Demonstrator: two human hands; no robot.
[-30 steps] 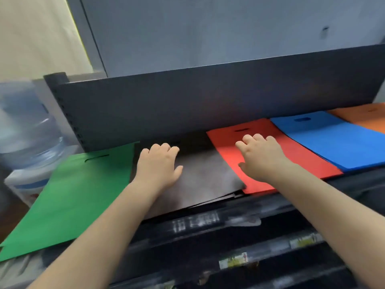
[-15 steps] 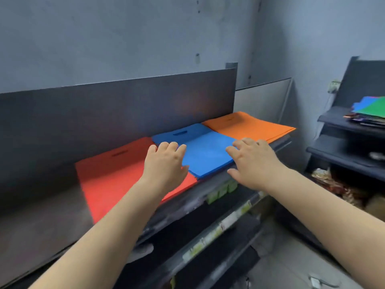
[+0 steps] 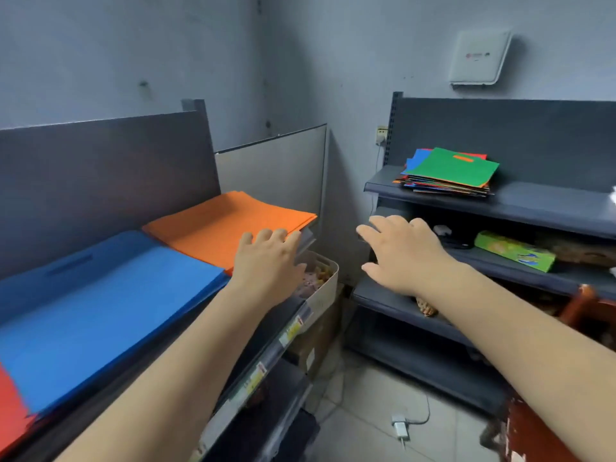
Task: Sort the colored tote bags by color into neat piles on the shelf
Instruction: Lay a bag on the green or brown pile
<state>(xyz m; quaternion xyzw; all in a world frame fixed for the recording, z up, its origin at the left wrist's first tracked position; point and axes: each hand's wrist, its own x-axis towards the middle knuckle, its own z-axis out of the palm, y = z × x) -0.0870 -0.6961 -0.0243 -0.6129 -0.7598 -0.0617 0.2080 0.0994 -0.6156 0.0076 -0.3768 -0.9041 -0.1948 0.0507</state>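
Orange, blue and red: three sorted piles of tote bags lie side by side on your left-hand shelf, the orange pile farthest along, the blue pile overlapping its near edge, the red pile showing only as a corner at the lower left. Since a second ago your view has swung right, away from the green and grey piles you were squaring up and on past the red and blue ones; both hands have lifted off the fabric and travelled with you. Your left hand now hovers over the shelf's front edge beside the orange pile, fingers relaxed and together, holding nothing; your right hand reaches out in open air, fingers spread, also holding nothing. It points toward the unsorted mixed stack on the top of the right-hand shelf unit, green bag uppermost with an orange patch showing through its handle slot, blue, red and orange edges fanned out beneath. By that, the tidying step looks finished and the next fetch looks about to start. Material: thin, flat, matte sheets, apparently non-woven, rectangular with die-cut handle slots; likely limp and prone to sliding askew. Surrounds: dark metal shelving, a cream basket below the orange pile, a green box on the right unit's middle shelf.
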